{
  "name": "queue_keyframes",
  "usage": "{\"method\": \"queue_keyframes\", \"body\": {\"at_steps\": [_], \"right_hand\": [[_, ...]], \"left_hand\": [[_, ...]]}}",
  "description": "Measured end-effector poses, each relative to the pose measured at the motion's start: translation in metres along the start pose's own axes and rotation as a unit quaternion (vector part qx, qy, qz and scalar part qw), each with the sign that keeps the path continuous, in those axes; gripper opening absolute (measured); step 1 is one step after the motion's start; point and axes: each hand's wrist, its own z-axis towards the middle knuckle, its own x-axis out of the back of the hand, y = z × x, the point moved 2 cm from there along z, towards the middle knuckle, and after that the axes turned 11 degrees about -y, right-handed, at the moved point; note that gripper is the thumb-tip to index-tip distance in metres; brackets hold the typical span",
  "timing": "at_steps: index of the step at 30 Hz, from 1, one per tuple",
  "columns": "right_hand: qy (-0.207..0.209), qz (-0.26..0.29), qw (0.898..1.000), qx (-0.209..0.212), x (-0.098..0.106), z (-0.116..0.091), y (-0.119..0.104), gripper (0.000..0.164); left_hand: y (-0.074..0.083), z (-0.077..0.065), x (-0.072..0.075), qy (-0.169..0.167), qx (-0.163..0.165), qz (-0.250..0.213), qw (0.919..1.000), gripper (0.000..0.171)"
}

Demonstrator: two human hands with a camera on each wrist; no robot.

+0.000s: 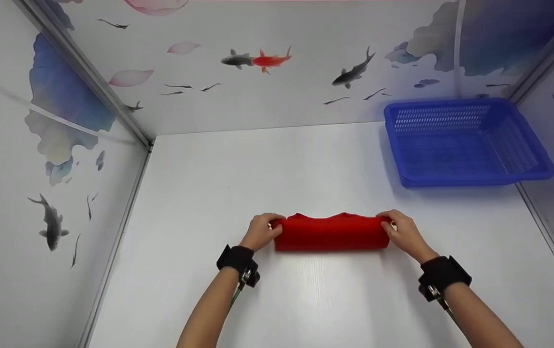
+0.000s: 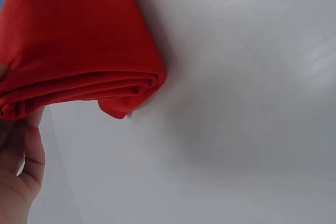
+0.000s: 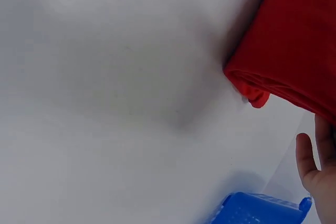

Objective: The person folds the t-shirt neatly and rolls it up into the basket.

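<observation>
A red folded cloth (image 1: 332, 234) lies as a long flat bundle across the white table, its kind of item not shown. At its left end my left hand (image 1: 262, 231) grips the far corner between thumb and fingers. My right hand (image 1: 404, 234) pinches the far corner at the opposite end. Stacked layers show at the end of the cloth (image 2: 84, 40) in the left wrist view, with a small flap hanging below. In the right wrist view, fingers of the right hand (image 3: 323, 177) reach behind the cloth's edge and are partly cut off by the frame.
A blue plastic basket (image 1: 475, 182) with perforated sides stands at the back right of the white table (image 1: 305, 299). White panels printed with fish and petals enclose the table at the back (image 1: 305, 96), left and right. Black straps circle both wrists.
</observation>
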Motion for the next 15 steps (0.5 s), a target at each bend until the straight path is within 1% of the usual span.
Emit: {"method": "queue_keyframes", "body": {"at_steps": [3,6,9,11,15], "right_hand": [[0.011,0.009,1.000,-0.027,-0.001,0.017,0.007,0.019],[0.010,0.008,0.999,-0.053,-0.005,0.031,0.013,0.022],[0.003,-0.004,0.997,-0.080,-0.010,0.042,0.016,0.024],[-0.001,-0.020,0.995,-0.095,-0.013,0.049,0.016,0.025],[-0.003,-0.056,0.991,-0.122,-0.018,0.059,0.018,0.026]], "left_hand": [[-0.007,0.013,-0.001,0.030,0.034,-0.021,0.9988,0.025],[-0.011,0.024,-0.006,0.059,0.064,-0.018,0.9960,0.024],[-0.015,0.032,-0.012,0.088,0.096,0.003,0.9915,0.023],[-0.018,0.037,-0.017,0.104,0.116,0.026,0.9875,0.023],[-0.026,0.044,-0.028,0.116,0.158,0.084,0.9769,0.026]]}}
